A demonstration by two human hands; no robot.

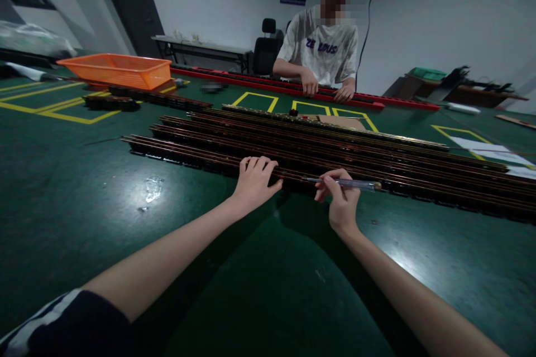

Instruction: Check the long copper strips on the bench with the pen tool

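Several long, dark rails with coppery strips along their tops lie side by side across the green table. Over the nearest rail (pixel 188 153) my left hand (pixel 255 181) rests with fingers spread and thumb apart. My right hand (pixel 341 198) is closed around a slim screwdriver (pixel 358 184) with a clear handle. Its thin metal shaft points left, along the nearest rail, toward my left thumb. Whether the tip touches the rail I cannot tell. My right fingers are close against the rail's near side.
Across the table (pixel 125 223), a person (pixel 320 44) has both hands on a long red rail (pixel 368 101). An orange basket (pixel 121 70) stands at the back left beside dark parts (pixel 111 102). White papers (pixel 481 148) lie at right, and cardboard (pixel 341 121) sits behind the rails.
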